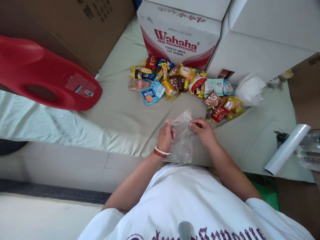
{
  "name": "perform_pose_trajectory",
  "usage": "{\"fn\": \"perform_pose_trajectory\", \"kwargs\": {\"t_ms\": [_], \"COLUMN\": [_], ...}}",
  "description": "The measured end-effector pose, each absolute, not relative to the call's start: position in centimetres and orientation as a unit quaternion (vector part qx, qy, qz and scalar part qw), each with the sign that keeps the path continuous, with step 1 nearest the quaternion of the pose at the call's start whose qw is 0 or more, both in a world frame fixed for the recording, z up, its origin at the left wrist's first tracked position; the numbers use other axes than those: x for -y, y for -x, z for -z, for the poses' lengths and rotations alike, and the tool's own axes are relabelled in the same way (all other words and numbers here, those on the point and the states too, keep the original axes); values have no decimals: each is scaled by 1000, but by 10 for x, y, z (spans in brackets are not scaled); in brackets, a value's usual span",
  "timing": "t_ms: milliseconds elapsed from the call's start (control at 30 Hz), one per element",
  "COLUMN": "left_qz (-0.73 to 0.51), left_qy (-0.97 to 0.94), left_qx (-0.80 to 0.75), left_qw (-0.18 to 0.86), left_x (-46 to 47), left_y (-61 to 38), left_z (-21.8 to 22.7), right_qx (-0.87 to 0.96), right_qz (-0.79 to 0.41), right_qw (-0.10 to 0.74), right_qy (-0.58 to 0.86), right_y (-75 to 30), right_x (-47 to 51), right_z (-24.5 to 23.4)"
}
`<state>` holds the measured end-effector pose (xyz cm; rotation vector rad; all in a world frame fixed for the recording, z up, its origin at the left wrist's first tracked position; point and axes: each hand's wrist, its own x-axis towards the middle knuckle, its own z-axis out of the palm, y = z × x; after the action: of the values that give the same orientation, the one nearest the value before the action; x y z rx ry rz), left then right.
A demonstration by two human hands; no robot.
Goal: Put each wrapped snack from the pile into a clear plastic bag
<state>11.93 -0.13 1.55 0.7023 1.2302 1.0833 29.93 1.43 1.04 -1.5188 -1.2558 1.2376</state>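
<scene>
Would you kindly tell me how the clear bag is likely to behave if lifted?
The bag is probably floppy, as its film creases between the left hand and right hand. It is likely very light, since it looks thin and nothing shows inside.

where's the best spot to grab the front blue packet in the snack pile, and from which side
Probably pinch the near edge of the front blue packet, coming from the person's side: it looks flat, and that edge faces away from the snack pile, while a lighter blue packet crowds its right.
</scene>
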Motion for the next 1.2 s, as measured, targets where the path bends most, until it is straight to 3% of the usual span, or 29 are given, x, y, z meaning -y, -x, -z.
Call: {"fn": "perform_pose_trajectory", "kwargs": {"t_ms": [133, 267, 367, 467, 533, 667, 833, 1000, 1067, 1200], "left_qz": [-510, -478, -424, -330, -258, -194, -385, -405, -411, -434], "left_qy": [-254, -287, -478, -709, -792, -767, -504, -337, -369, -563], "left_qx": [-606, -672, -673, -579, -517, -520, -524, -605, -661, -690], "left_qw": [555, 488, 373, 230, 195, 321, 569, 596, 508, 134], "left_x": [-12, -12, -4, -2, -11, -42, -55, -42, -33, -8], "left_y": [-75, -45, -49, -73, -89, -97, -71, -50, -45, -50], "left_z": [-16, -17, -27, -43, -49, -42, -29, -20, -20, -30], "right_qx": [338, 282, 292, 321, 348, 394, 376, 316, 311, 331], "right_qz": [-642, -651, -644, -651, -656, -649, -659, -665, -665, -676], "right_qw": [388, 382, 373, 356, 343, 309, 293, 322, 332, 333], "right_qy": [569, 592, 601, 588, 576, 573, 582, 595, 592, 567], "right_y": [-330, -355, -353, -343, -338, -345, -380, -395, -390, -376], "right_x": [-14, -6, -3, -6, -11, -18, -9, -7, -17, -50], "right_z": [-20, -21, -22, -29, -36, -48, -50, -41, -39, -38]}}
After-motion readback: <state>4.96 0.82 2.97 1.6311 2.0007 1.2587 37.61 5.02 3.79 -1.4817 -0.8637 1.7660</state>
